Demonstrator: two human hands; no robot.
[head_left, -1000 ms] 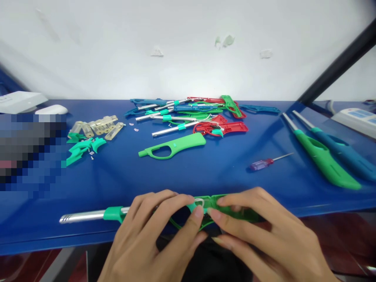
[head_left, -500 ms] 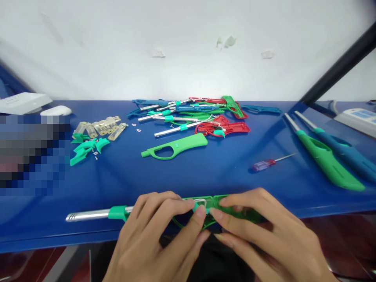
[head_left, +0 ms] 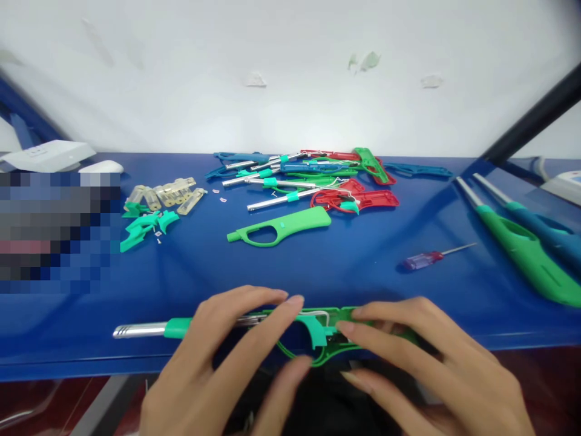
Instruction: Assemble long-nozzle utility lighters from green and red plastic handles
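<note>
An opened green gas lighter half-shell (head_left: 340, 316) lies along the table's front edge, its metal tube (head_left: 140, 330) pointing left. A turquoise trigger (head_left: 319, 332) sits in it beside a thin white wire (head_left: 324, 313). My left hand (head_left: 222, 357) hovers over the tube end with fingers spread; its index and middle fingertips are above the trigger and the thumb is apart below. My right hand (head_left: 440, 357) has its fingertips on the shell's handle, thumb by the lower edge. Its palm covers the handle's right end.
On the blue table (head_left: 204, 260) lie a green cover half (head_left: 299, 224), a screwdriver (head_left: 424, 260) and a pile of opened lighters (head_left: 290, 197). Clear fuel tanks (head_left: 175, 192) and loose triggers (head_left: 143, 227) are left; two closed lighters (head_left: 526, 248) are right.
My left fingers have lifted and spread away from the trigger, which now shows in the shell. My right hand stays on the handle. The view has shifted slightly left.
</note>
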